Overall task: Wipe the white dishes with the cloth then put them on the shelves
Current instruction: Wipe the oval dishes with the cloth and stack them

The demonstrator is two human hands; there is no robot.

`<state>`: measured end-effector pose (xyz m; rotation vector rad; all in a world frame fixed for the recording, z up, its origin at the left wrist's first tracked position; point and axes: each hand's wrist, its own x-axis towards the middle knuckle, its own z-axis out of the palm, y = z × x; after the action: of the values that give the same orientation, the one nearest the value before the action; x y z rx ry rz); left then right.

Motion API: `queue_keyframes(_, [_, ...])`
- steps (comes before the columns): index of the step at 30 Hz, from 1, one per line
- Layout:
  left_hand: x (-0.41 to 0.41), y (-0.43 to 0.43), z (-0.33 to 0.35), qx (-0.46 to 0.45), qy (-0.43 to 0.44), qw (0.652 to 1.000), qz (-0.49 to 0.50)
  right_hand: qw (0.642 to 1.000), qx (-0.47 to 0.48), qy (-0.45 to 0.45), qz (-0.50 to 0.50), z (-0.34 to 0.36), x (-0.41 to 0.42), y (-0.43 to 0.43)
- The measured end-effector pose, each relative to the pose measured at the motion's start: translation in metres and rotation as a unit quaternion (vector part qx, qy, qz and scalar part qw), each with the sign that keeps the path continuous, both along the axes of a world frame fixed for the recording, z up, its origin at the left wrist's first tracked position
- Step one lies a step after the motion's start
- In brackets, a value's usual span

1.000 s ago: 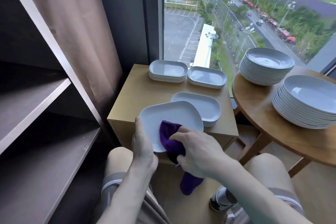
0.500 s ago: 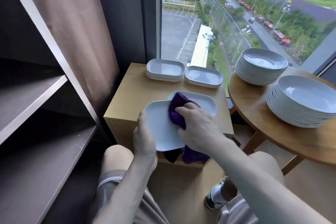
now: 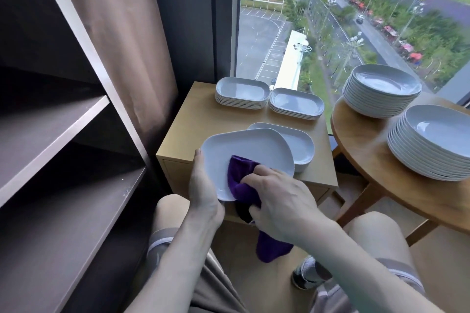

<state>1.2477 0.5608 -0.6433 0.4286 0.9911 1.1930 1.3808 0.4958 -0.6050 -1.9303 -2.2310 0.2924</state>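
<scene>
Two hands share the work. The left hand grips the near left edge of a glossy white rounded-rectangular dish, thumb on the rim and fingers hidden beneath, holding it clear of the furniture so its face is open to wiping. The right hand has its fingers curled round a bunched purple fuzzy cloth and presses it onto the dish's near part, with the loose tail hanging down between the knees. The dish is in the air above the near edge of a light wooden cabinet, partly over a short stack of matching white dishes, probably the pile it belongs to. Two more stacks of such dishes stand side by side at the cabinet's far edge by the window. Two tall stacks of round white plates wait on a round wooden table to the right. Dark grey-brown board shelves stand to the left, on the holding hand's side, which should make the hand-off short. By my reading, wiping is under way and most dishes still await it.
</scene>
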Motion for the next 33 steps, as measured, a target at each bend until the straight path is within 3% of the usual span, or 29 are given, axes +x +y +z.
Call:
queue_keyframes(5, [-0.001, 0.000, 0.001, 0.018, 0.037, 0.999, -0.004, 0.993, -0.020, -0.001, -0.115, 0.003, 0.043, 0.017])
queue_keyframes(10, [0.011, -0.011, 0.004, 0.027, 0.069, 0.996, -0.052, 0.984, 0.016, -0.015, -0.178, 0.011, 0.050, 0.037])
queue_keyframes(18, [0.013, -0.007, -0.004, 0.050, 0.083, 0.991, -0.095, 0.998, 0.051, -0.005, -0.033, 0.013, 0.008, 0.034])
queue_keyframes(25, [0.005, 0.000, -0.008, 0.004, -0.005, 0.996, -0.090, 0.996, 0.012, 0.012, 0.089, -0.007, -0.007, 0.014])
queue_keyframes(28, [0.001, 0.007, -0.003, 0.006, 0.010, 0.998, -0.056, 0.997, -0.014, 0.008, 0.081, -0.015, 0.003, 0.006])
queue_keyframes(33, [-0.005, 0.007, 0.002, 0.027, 0.085, 0.996, -0.023, 0.999, -0.031, 0.035, -0.020, -0.025, 0.044, 0.008])
